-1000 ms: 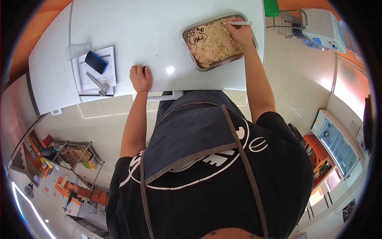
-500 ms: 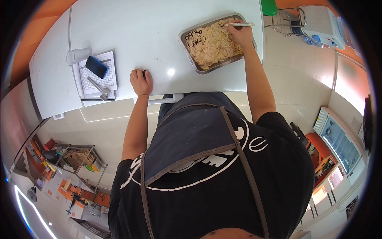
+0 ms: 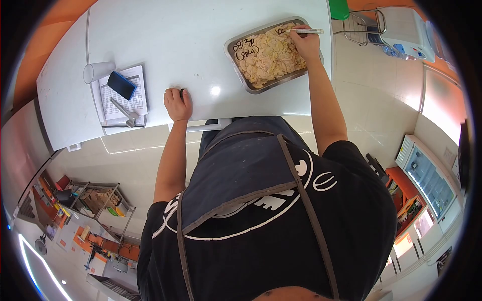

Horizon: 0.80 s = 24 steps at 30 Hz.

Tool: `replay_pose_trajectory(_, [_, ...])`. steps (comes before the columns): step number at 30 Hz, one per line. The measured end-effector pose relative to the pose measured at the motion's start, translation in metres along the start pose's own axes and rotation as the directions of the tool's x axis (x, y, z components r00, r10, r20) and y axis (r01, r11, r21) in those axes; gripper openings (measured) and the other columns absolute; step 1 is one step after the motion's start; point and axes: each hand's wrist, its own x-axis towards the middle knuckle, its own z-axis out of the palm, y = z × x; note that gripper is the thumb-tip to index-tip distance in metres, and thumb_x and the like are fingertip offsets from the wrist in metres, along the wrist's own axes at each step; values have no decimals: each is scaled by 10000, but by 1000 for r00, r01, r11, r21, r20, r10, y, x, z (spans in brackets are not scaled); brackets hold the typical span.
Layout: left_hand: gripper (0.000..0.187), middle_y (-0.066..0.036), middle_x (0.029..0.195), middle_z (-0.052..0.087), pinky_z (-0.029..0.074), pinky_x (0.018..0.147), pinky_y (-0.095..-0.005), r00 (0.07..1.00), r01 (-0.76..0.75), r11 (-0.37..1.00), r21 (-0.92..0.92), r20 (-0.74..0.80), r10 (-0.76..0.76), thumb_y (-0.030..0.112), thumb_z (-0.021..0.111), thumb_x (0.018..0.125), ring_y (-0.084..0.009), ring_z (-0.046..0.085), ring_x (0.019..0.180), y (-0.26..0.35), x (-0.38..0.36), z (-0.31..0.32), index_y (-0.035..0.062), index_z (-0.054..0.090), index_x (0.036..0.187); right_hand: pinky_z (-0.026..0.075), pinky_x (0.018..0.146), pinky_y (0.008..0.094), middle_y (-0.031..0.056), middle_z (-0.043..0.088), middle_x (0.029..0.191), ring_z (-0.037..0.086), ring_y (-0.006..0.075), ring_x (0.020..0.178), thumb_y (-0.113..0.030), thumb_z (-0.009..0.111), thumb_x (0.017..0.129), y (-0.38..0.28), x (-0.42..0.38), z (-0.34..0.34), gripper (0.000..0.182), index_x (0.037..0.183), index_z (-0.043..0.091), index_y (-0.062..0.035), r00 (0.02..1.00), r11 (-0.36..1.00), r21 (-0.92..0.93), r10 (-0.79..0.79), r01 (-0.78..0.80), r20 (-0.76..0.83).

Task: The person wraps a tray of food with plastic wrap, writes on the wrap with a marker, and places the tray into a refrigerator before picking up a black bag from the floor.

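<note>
A metal tray point(image 3: 242, 75) of pale shredded food lies on the white table point(image 3: 165, 50), with black handwriting over its top, seemingly on a clear cover. My right hand point(image 3: 305, 46) grips a white marker point(image 3: 309, 31) near the tray's far right corner, its tip beside fresh black strokes. Near the table's front edge, left of the tray, my left hand point(image 3: 177, 104) rests with curled fingers around a small black object point(image 3: 182, 93), perhaps a cap.
On the left of the table are a clear cup point(image 3: 98, 71), a phone point(image 3: 122, 85), papers point(image 3: 138, 95) and a grey metal tool point(image 3: 124, 111). Something green point(image 3: 339, 9) and a metal rack point(image 3: 359, 30) stand beyond the right edge.
My right hand has shifted slightly right with the marker, and the black writing beside its tip has grown longer. My left hand has hardly moved.
</note>
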Motion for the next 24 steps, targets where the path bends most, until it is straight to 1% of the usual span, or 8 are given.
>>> replay_pose_trajectory(3, [242,-182,990,559,419,808,-488,1000,15,1000,-1,19,-15,250,591,927,-385,530,921,2,0,-1,9,575,907,504,641,255,36,698,807,627,90,706,-172,755,847,-4,0,2,212,960,686,-7,998,998,55,22,-19,-56])
replay_pose_trajectory(5, [249,-196,1001,566,420,821,-494,999,21,1000,-1,33,-21,245,583,930,-396,531,931,1,0,-2,-4,578,920,488,599,241,23,674,772,603,75,670,-162,756,848,7,4,4,212,974,690,-4,999,982,190,11,-2,-48])
replay_pose_trajectory(8, [237,-166,977,555,419,792,-482,1000,3,1000,6,0,-3,257,596,926,-373,532,909,1,1,0,24,573,885,478,567,234,17,658,748,587,71,625,-155,756,849,4,4,3,211,980,690,-3,993,975,221,31,-4,-117])
replay_pose_trajectory(15, [239,-167,978,557,420,789,-482,1000,1,1000,1,-4,-1,257,594,927,-370,532,902,1,1,0,23,574,881,486,546,244,24,666,744,604,90,595,-159,750,853,1,2,0,215,983,688,0,997,986,161,56,-47,-52])
replay_pose_trajectory(20, [236,-163,975,555,419,787,-480,1000,-4,1000,-12,-2,4,253,592,928,-368,530,897,1,2,-2,24,572,878,476,550,237,29,669,769,592,81,607,-112,740,835,-2,2,-1,180,961,682,2,996,959,277,76,-58,-56])
replay_pose_trajectory(21, [227,-177,980,560,420,793,-487,1000,5,1000,-17,13,-5,235,591,926,-380,532,905,2,2,-3,12,574,891,476,550,237,29,669,769,592,81,607,-112,740,835,6,3,-2,180,961,682,2,996,959,276,75,-57,-55])
replay_pose_trajectory(23, [219,-191,985,564,420,798,-493,999,17,1000,-24,27,-16,218,590,925,-392,534,913,2,2,-2,0,575,904,469,579,226,20,669,786,585,68,649,-97,746,827,14,7,-5,168,952,684,-4,973,992,103,-44,69,-228])
replay_pose_trajectory(24, [218,-191,988,565,422,798,-493,1000,13,1000,-18,21,-13,217,591,924,-392,536,915,2,2,-3,0,577,907,469,579,226,20,669,786,585,68,649,-97,746,827,18,8,-6,168,952,684,-4,973,992,102,-46,70,-226])
